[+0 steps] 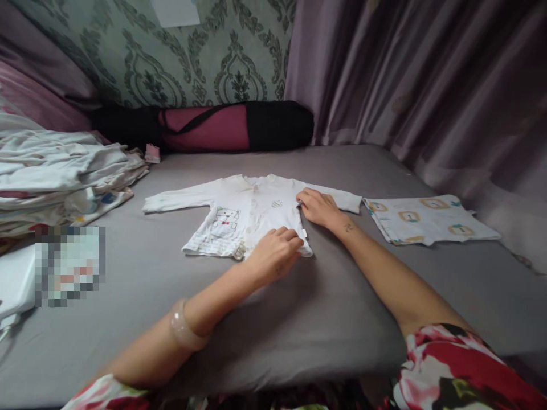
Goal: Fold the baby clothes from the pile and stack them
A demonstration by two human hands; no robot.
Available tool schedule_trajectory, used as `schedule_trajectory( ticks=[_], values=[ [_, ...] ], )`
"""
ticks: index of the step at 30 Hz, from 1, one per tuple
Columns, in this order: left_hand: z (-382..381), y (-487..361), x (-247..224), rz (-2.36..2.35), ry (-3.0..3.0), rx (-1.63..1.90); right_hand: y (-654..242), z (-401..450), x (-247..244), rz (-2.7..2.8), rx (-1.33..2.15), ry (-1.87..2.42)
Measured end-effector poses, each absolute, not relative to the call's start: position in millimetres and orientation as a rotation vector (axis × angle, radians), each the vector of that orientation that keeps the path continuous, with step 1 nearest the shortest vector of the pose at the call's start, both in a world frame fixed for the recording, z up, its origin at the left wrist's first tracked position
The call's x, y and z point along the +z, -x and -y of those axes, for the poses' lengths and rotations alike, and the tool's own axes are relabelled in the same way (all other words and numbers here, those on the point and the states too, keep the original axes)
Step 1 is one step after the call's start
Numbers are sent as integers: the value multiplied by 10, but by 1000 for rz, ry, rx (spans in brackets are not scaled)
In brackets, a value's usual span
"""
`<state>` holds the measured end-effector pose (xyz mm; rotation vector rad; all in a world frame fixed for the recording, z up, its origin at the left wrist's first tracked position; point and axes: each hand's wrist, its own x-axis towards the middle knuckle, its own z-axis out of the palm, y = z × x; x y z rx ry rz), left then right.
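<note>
White shirt (267, 208), front up, sleeves spread, lies flat on grey sheet (320, 330). My right grip (320, 208) pinches side edge below sleeve; my left grip (276, 253) curls at hem, hold unclear. Light, level tension best avoids creases.

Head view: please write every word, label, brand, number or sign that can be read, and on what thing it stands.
No text can be read for certain.
Shirt: chest print too small to read; side tag shows no legible letters.
Folded cloth: marks in the rings, too small to tell if numbers.
Right wrist: dark mark, unclear.
Item at far left: pixelated, unreadable.
</note>
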<state>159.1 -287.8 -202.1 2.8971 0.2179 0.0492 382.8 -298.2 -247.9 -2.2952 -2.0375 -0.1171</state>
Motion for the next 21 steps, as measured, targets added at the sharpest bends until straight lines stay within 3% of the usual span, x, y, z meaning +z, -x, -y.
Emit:
schedule_trajectory(
  ticks=[7,15,21],
  values=[
    [2996,-1807,-2459,-315,-2926,111,-3883,2956,-2397,2264,-254,2282],
    [2955,-1784,-2542,-210,-2868,270,-4031,2893,-2414,2470,-372,2145],
    [2974,-1755,-2602,-157,-2744,441,-4049,2925,-2478,2258,-254,2195]
  ],
)
